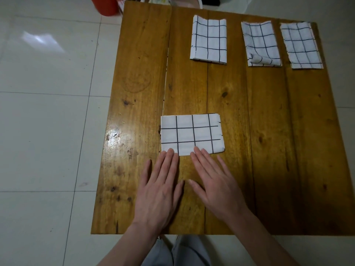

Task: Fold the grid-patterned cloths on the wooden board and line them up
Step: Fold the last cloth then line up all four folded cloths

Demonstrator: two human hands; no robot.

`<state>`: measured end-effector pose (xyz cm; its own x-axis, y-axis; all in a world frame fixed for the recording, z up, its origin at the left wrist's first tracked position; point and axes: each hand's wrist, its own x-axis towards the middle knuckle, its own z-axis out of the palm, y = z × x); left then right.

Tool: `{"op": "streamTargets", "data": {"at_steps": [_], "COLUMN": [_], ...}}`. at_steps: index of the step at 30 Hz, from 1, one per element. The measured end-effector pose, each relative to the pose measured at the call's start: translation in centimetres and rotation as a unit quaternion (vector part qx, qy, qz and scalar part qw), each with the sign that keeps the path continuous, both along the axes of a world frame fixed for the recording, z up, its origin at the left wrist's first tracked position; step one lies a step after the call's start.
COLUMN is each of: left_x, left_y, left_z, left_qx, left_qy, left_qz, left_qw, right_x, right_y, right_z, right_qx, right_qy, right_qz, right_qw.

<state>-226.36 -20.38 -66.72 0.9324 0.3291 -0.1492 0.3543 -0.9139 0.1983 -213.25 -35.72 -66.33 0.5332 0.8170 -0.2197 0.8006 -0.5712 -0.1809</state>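
A folded white cloth with a dark grid [192, 134] lies flat near the middle of the wooden board [269, 150]. My left hand [161, 187] and my right hand [213, 181] lie flat on the board just below it, fingers straight, fingertips touching its near edge. Three more folded grid cloths sit in a row along the far edge: one at the left [209, 39], one in the middle [260, 44] with a rumpled near corner, and one at the right [300, 45].
The board rests over a pale tiled floor [48, 131]. A red container [104, 5] and a white object [171, 0] stand beyond the board's far edge. My knees in grey trousers [178, 252] show below the near edge.
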Motion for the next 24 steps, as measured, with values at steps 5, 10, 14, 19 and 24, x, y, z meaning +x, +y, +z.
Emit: {"op": "streamTargets", "data": {"at_steps": [5,10,14,19,24], "left_x": [0.2,0.1,0.2,0.3,0.7], "left_y": [-0.3,-0.3,-0.3,-0.4,0.3], "left_z": [0.2,0.3,0.3,0.5,1.2], "left_qx": [-0.007,-0.015,-0.011,-0.009,-0.014], "left_qy": [0.010,0.017,0.022,0.029,0.013], "left_qz": [0.007,0.006,0.002,0.003,-0.001], "left_qw": [1.000,1.000,1.000,1.000,1.000], "right_x": [0.7,0.7,0.3,0.1,1.6], "right_y": [-1.6,-2.6,-1.9,-1.5,-1.6], "right_z": [-0.3,-0.6,-0.6,-0.2,0.9], "right_qx": [0.003,0.025,0.038,0.060,0.058], "right_qy": [-0.020,-0.053,-0.064,-0.054,-0.098], "right_qz": [-0.042,-0.112,-0.131,-0.146,-0.098], "right_qw": [0.999,0.992,0.989,0.986,0.989]}}
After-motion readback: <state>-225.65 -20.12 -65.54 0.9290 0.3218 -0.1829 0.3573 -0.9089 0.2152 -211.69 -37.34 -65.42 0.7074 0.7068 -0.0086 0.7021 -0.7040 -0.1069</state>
